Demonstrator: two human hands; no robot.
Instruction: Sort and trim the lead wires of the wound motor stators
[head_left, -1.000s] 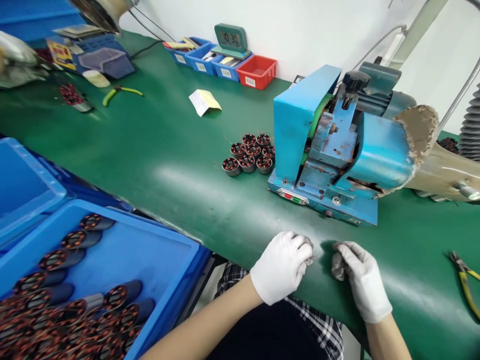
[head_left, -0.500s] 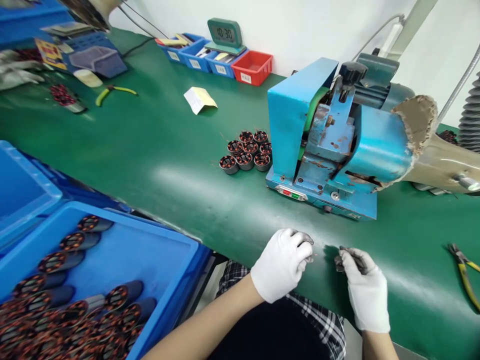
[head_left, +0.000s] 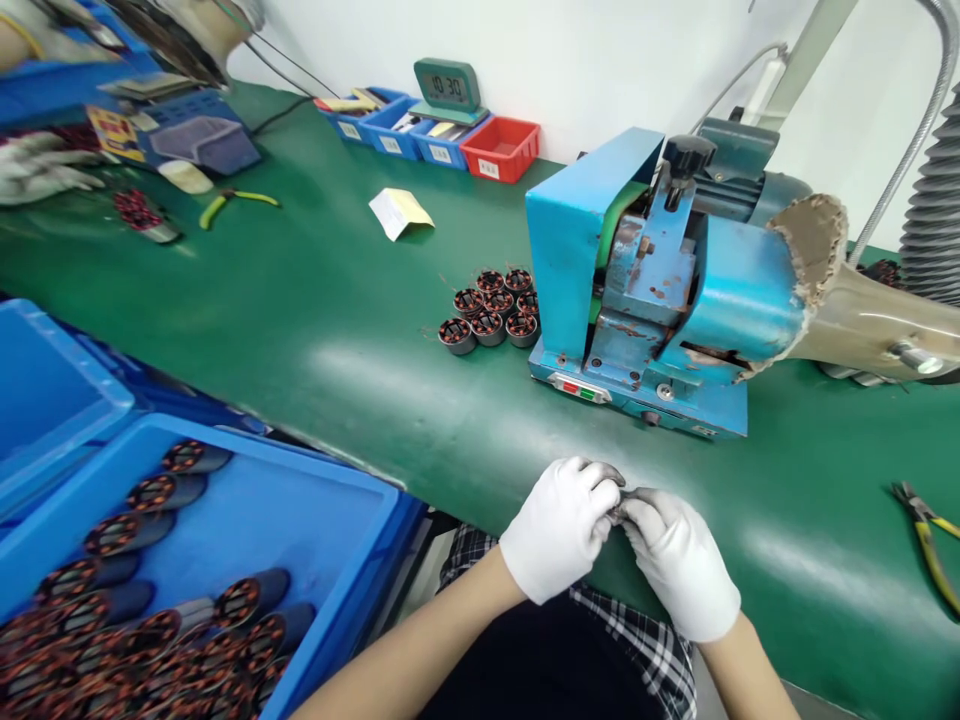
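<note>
My left hand (head_left: 556, 530), in a white glove with darkened fingertips, is closed over the table's front part. What it grips is hidden behind the fingers. Right beside it, the gloved right hand (head_left: 681, 562) is pinched shut, its fingertips meeting those of the left. Anything between the two sets of fingers is too small and covered to name. Beyond the hands stands a blue belt grinding machine (head_left: 637, 290). Several motor stators with copper windings (head_left: 487, 326) are grouped on the table at the machine's left side.
A blue bin (head_left: 330, 465) at lower left holds many more stators. Yellow-handled pliers (head_left: 930, 545) lie at the right. Small trays, a red one (head_left: 501, 148) among them, and a clock (head_left: 448, 84) line the wall. Another person's gloved hands (head_left: 45, 168) are at upper left.
My right hand has moved left and now meets the left hand's fingertips. My left hand has stayed almost in place. A second hand of the other person has come into view at upper left.
</note>
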